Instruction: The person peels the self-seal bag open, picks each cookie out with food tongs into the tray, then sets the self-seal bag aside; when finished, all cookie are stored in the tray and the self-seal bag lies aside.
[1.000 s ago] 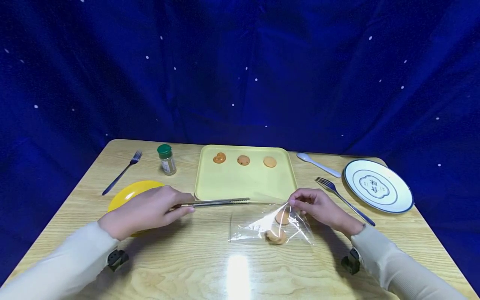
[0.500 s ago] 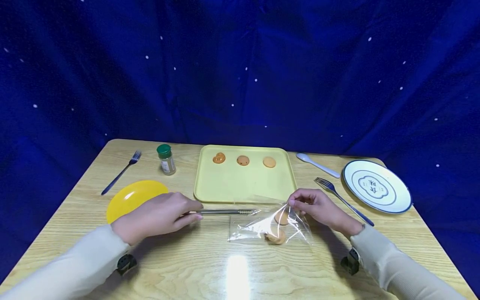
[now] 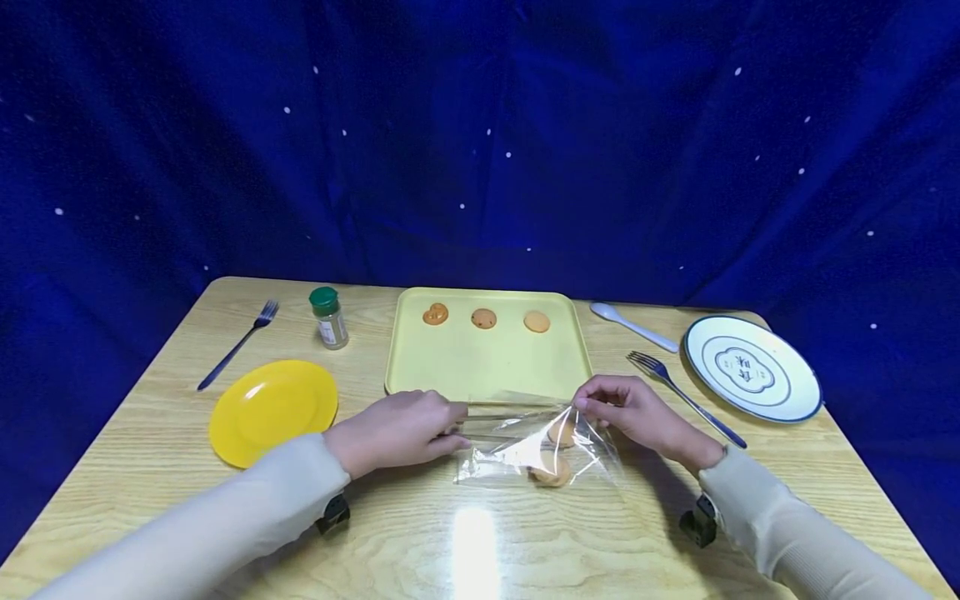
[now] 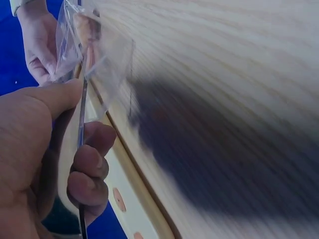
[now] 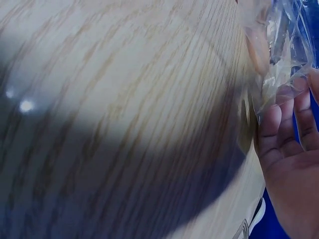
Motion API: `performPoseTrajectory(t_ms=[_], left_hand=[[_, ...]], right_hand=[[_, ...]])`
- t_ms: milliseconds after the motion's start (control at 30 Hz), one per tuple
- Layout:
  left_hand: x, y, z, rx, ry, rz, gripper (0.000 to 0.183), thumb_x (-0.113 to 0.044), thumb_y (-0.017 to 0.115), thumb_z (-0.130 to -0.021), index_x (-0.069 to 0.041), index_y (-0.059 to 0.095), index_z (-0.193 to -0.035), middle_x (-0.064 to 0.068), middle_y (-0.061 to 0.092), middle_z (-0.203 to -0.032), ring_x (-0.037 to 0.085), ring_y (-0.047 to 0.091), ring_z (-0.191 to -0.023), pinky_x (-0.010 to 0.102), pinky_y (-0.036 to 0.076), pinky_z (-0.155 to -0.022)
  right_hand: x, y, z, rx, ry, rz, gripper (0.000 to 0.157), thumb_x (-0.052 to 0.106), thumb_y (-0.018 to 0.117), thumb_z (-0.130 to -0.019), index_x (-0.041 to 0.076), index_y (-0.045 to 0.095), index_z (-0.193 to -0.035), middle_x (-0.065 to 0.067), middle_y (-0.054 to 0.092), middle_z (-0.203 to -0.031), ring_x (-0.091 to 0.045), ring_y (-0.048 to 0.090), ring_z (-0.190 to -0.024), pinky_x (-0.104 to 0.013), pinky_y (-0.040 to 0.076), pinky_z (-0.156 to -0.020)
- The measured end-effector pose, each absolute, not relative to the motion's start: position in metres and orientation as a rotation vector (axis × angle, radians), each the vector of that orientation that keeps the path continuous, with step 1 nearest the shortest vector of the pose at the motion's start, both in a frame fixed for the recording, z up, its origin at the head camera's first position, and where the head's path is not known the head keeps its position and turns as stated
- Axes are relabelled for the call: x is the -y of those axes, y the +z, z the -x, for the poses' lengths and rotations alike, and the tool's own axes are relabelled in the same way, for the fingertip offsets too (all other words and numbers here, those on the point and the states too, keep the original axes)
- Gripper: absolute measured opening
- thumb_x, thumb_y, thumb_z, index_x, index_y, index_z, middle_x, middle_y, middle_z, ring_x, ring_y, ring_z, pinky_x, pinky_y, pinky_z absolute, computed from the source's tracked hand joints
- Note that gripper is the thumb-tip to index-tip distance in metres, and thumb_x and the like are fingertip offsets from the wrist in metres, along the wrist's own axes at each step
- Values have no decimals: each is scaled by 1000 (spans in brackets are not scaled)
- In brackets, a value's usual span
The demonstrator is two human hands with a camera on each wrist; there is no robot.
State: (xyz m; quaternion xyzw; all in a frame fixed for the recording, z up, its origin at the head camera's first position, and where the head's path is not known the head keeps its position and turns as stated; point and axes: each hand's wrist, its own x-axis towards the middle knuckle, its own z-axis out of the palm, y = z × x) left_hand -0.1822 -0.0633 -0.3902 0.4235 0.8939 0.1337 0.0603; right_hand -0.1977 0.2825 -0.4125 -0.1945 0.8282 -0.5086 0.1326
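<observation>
My left hand (image 3: 405,429) grips metal tongs (image 4: 83,117), thumb on one side and curled fingers on the other. In the head view the tongs' far arms lie at the left, open end of a clear plastic bag (image 3: 487,467) and reach into it; their tips are blurred by the film's glare. Inside the bag are a round cookie (image 3: 562,432) and, nearer me, another cookie (image 3: 553,472). My right hand (image 3: 633,417) pinches the bag's upper right part between thumb and fingers. In the right wrist view its fingers (image 5: 271,119) press against the crinkled film.
Behind the bag lies a pale yellow tray (image 3: 480,367) with a pretzel-shaped cookie (image 3: 435,314) and two round ones. A yellow plate (image 3: 270,408), fork (image 3: 238,346) and green-capped shaker (image 3: 328,318) stand left. Right are a spoon (image 3: 633,327), another fork (image 3: 686,400) and white plate (image 3: 753,371).
My left hand has moved right with the tongs, whose tips have gone from the bag's mouth to inside it. The yellow plate is uncovered. My right hand keeps its hold.
</observation>
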Motion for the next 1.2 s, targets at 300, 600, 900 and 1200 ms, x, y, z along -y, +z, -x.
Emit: performPoseTrajectory(t_ms=[300, 600, 900, 1200], left_hand=[[49, -391, 182, -2704, 383, -1252, 27, -39, 60, -95, -16, 58, -82, -11, 47, -60, 2, 43, -51, 19, 40, -52], [54, -390, 177, -2711, 378, -1297, 25, -33, 58, -97, -16, 55, -78, -10, 46, -61, 2, 43, -52, 19, 40, -52], [83, -384, 167, -2752, 411, -1256, 24, -33, 60, -96, -16, 56, -78, -9, 44, -60, 1, 41, -51, 18, 37, -50], [132, -364, 152, -2788, 454, -1093, 24, -33, 60, -96, -20, 52, -77, -13, 38, -59, -1, 37, -53, 18, 35, -51]], right_hand=[[-282, -416, 199, -2411, -1466, 584, 13, 18, 61, -95, 7, 68, -98, -4, 61, -82, -12, 54, -65, -28, 47, -55], [-282, -421, 199, -2412, -1472, 587, 12, 16, 63, -94, 6, 68, -97, -4, 62, -81, -8, 53, -65, -25, 46, -56], [-282, -423, 198, -2415, -1475, 640, 13, 13, 63, -94, 2, 68, -98, -5, 63, -82, -8, 52, -64, -23, 45, -55], [-284, -425, 194, -2442, -1468, 657, 12, 14, 65, -92, 4, 69, -96, -7, 66, -84, -4, 54, -68, -22, 45, -56]])
